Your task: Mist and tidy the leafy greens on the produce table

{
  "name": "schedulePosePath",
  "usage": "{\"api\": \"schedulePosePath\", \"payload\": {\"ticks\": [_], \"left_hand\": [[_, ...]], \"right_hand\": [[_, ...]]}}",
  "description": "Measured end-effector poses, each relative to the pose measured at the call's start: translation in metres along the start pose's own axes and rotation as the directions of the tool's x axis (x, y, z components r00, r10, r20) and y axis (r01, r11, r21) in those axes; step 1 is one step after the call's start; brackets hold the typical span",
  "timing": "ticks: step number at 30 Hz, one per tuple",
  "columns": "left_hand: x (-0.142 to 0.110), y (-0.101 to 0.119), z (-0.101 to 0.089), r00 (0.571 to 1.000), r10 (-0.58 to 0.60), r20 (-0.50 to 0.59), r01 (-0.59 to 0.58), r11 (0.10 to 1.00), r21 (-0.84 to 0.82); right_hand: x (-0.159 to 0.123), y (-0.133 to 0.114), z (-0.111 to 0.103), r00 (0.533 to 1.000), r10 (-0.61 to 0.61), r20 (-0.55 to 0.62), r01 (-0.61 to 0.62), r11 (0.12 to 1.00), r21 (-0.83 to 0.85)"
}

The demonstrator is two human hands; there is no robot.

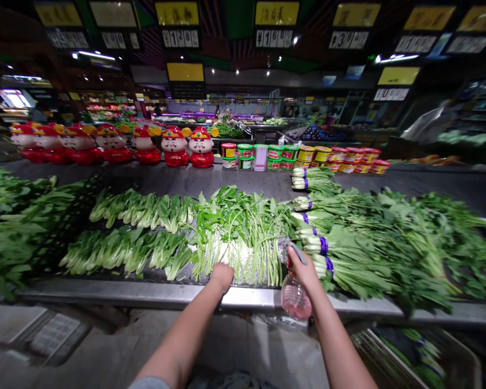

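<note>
My right hand (303,263) is wrapped round the neck of a clear, pinkish spray bottle (296,298), which hangs over the metal front edge of the stand. My left hand (222,276) is closed at the front of the perforated metal tray (284,246), beside the stems of loose leafy greens (243,216). Its fingertips are hidden, so I cannot tell whether a stem is in them. Bok choy (133,251) lies in two rows left of these greens. Right of them are bunches of greens (348,265) tied with purple bands.
Behind the vegetables stand several red-and-gold figurine jars (174,147) and stacked small tubs (274,156). A metal rail (154,294) runs along the stand's front. Price signs (277,24) hang overhead. Lower right, a crate (465,351) holds more greens.
</note>
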State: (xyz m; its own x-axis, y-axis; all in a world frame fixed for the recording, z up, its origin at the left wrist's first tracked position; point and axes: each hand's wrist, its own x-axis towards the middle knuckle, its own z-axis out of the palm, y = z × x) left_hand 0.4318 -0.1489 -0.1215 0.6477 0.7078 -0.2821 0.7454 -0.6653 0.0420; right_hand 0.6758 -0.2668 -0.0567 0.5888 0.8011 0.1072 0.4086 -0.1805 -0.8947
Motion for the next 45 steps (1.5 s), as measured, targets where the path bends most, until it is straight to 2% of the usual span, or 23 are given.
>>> {"api": "schedulePosePath", "payload": {"ticks": [4, 8, 12, 17, 24, 33, 39, 45], "left_hand": [[-0.006, 0.002, -0.002, 0.997, -0.009, -0.071, 0.008, 1.0, -0.02], [-0.006, 0.003, 0.009, 0.988, 0.052, -0.144, -0.073, 0.987, -0.146], [-0.003, 0.003, 0.024, 0.993, 0.072, -0.094, -0.089, 0.977, -0.193], [-0.003, 0.003, 0.031, 0.993, 0.062, -0.101, -0.079, 0.981, -0.174], [-0.004, 0.002, 0.033, 0.99, 0.059, -0.13, -0.079, 0.984, -0.159], [-0.005, 0.004, 0.027, 0.986, 0.055, -0.158, -0.075, 0.989, -0.13], [-0.011, 0.007, 0.026, 0.97, 0.095, -0.225, -0.124, 0.985, -0.119], [-0.019, 0.01, 0.034, 0.964, 0.116, -0.237, -0.142, 0.986, -0.092]], "right_hand": [[-0.004, 0.0, -0.006, 1.0, 0.011, -0.002, -0.011, 0.999, 0.049], [-0.005, -0.004, -0.017, 0.996, 0.025, -0.085, -0.019, 0.998, 0.062], [-0.007, -0.004, -0.026, 0.989, 0.017, -0.145, -0.014, 1.0, 0.02], [-0.012, -0.002, -0.028, 0.981, -0.025, -0.192, 0.015, 0.999, -0.051], [-0.011, 0.002, -0.03, 0.972, 0.013, -0.236, -0.028, 0.998, -0.059], [-0.008, -0.006, -0.044, 0.976, 0.0, -0.218, -0.02, 0.995, -0.093], [-0.008, -0.003, -0.04, 0.976, 0.004, -0.216, -0.029, 0.993, -0.112], [-0.009, 0.004, -0.032, 0.973, -0.005, -0.231, -0.011, 0.998, -0.066]]}}
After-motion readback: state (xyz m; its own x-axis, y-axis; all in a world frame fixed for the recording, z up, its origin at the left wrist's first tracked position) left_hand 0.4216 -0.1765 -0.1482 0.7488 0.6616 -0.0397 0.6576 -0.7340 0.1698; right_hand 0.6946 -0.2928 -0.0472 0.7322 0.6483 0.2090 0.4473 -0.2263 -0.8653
